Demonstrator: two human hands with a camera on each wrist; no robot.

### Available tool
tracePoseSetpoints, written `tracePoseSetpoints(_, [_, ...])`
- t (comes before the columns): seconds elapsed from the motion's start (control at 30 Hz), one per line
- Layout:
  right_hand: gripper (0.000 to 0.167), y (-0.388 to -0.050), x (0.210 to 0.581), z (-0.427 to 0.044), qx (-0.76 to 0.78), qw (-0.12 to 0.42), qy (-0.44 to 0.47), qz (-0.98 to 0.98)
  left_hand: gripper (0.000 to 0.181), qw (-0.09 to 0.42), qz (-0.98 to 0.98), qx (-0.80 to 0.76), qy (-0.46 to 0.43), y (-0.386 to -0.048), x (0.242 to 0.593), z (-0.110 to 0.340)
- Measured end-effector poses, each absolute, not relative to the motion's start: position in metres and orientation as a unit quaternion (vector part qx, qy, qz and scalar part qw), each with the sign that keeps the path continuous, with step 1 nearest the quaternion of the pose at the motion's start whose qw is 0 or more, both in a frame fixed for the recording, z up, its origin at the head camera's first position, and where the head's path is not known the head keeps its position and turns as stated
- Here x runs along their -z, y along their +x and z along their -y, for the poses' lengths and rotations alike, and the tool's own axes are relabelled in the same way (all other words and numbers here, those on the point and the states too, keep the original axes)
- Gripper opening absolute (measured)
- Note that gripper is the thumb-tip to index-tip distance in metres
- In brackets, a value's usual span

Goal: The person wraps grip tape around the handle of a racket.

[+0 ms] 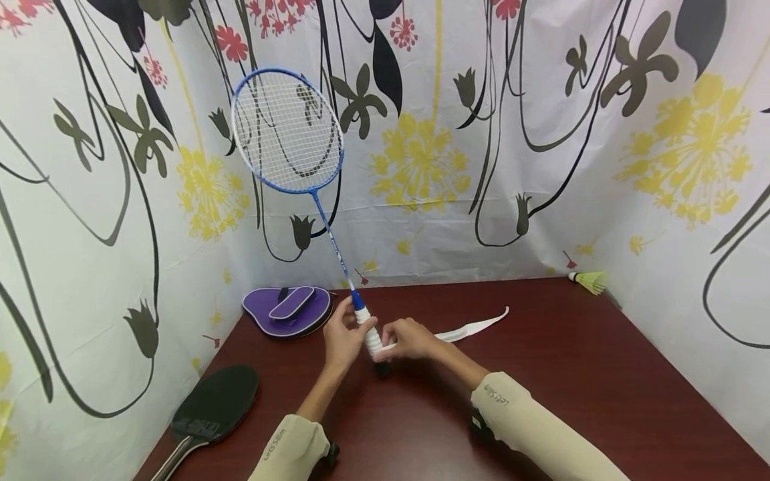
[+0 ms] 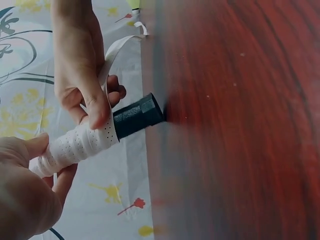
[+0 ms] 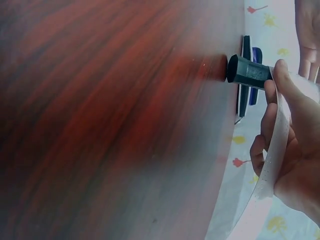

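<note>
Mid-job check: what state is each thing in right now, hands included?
Racket: strung, held up at a tilt.
Grip tape: partly wound on, free end loose.
Handle end: bare, not yet taped.
Left hand: gripping the wound part.
Right hand: pinching the tape near the bare end.
Purple case: lying pocket side up; zip unclear.
Table tennis paddle: lying dark face up.
Shuttlecock: on its side.

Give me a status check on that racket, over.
Left hand grips racket; right hand pinches tape. Handle partly wrapped, dark end bare. Paddle, case off left, apparently no obstruction.
</note>
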State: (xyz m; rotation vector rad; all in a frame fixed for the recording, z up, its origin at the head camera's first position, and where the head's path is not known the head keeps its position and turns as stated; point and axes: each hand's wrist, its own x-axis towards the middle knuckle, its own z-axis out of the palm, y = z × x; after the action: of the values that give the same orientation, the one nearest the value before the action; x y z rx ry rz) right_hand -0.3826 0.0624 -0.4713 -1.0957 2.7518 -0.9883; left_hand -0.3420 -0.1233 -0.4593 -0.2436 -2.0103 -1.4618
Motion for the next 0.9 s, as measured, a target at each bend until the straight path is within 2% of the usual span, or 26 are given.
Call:
tracePoseSetpoints(0.13, [0.028,-0.383,0.47,-0.065,0.328,0.021,-0.359,-0.873,0.06,0.313,0.751,0.572,-0.103,-0.341,0.461,0.127])
tracePoseSetpoints(0.4, [0.008,-0.384,0.466,-0.074,0.347,0.058,-0.401,-0.846,0.063,0.296,0.742,0.589,-0.124,-0.342,0.462,0.134])
tracePoseSetpoints(0.63, [0.008,-0.382,0.467,-0.077,0.339,0.046,-0.399,-0.851,0.063,0.269,0.741,0.595,-0.152,-0.338,0.458,0.133])
tracePoseSetpoints(0.9, [0.011,-0.383,0.467,-0.076,0.317,0.041,-0.408,-0.855,0.061,0.245,0.735,0.605,-0.183,-0.312,0.433,0.133])
